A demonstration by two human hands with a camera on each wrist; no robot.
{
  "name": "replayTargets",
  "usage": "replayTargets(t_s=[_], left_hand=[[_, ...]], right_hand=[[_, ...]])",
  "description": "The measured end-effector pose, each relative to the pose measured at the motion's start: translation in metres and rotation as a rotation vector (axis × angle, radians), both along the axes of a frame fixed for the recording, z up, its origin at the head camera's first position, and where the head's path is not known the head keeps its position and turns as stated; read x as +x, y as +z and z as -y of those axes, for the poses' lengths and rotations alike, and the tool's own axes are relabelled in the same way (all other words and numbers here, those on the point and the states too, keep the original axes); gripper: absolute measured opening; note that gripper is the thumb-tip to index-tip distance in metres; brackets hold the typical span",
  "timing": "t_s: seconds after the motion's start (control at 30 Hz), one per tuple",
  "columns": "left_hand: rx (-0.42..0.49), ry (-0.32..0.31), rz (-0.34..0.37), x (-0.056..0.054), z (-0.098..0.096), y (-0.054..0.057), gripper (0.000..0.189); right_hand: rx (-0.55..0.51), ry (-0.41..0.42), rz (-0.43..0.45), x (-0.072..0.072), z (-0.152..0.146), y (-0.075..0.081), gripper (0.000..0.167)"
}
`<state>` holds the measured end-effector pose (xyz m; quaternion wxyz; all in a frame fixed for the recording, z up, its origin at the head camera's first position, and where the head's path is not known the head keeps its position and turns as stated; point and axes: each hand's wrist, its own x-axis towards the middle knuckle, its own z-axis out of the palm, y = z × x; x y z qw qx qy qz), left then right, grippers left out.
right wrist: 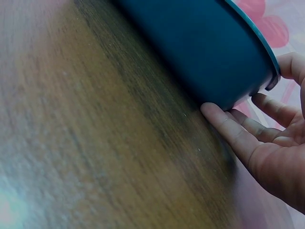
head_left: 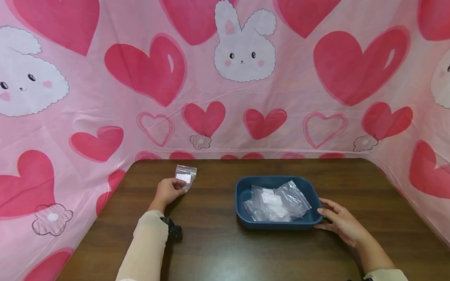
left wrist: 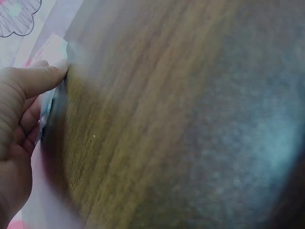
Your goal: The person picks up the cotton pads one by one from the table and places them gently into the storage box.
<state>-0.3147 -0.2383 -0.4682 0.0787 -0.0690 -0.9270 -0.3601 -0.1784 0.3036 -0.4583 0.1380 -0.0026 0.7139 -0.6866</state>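
Note:
My left hand (head_left: 169, 191) pinches a small clear zip bag (head_left: 191, 172) with a white piece inside, low over the left part of the table. In the left wrist view the thumb of that hand (left wrist: 19, 114) presses the edge of the bag (left wrist: 56, 46). To the right stands a blue oblong plastic bin (head_left: 277, 226). Several clear zip bags (head_left: 287, 196) lie heaped in it, some with white contents. My right hand (head_left: 341, 221) grips the bin's right end, and in the right wrist view its fingers (right wrist: 233, 131) spread from the rim down to the base.
Everything is on a dark brown wood-grain table (head_left: 214, 250) with rounded far corners. A pink curtain (head_left: 215, 90) with hearts and rabbits hangs behind the table and along its sides. A dark wrist mount (head_left: 172, 230) sits on the left sleeve.

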Motion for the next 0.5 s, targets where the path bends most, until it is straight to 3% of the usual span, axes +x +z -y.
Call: replayTargets(t_s=[0.5], left_hand=[[-0.006,-0.017,-0.014,0.0029,-0.008,-0.0029,0.005]], right_hand=[[0.011,0.003,-0.007,-0.0001,-0.0004,-0.0004,0.062]])
